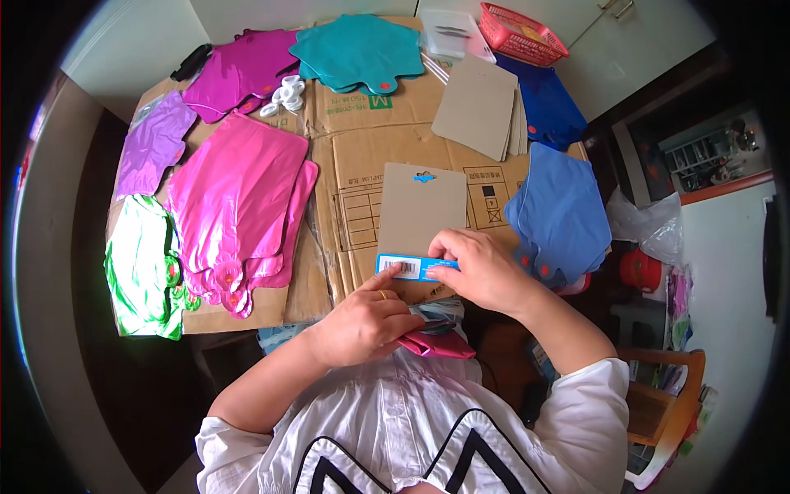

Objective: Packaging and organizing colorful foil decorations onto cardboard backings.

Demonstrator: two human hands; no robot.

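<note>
Pinching the backing card (421, 210) at its blue strip, left hand (366, 321) and right hand (481, 267) each keep a clenched grip.

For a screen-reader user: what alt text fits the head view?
A person's left hand and right hand press a blue label strip onto a grey cardboard hang card over flattened brown cardboard boxes, flanked by pink foil balloons and blue foil balloons.
</note>
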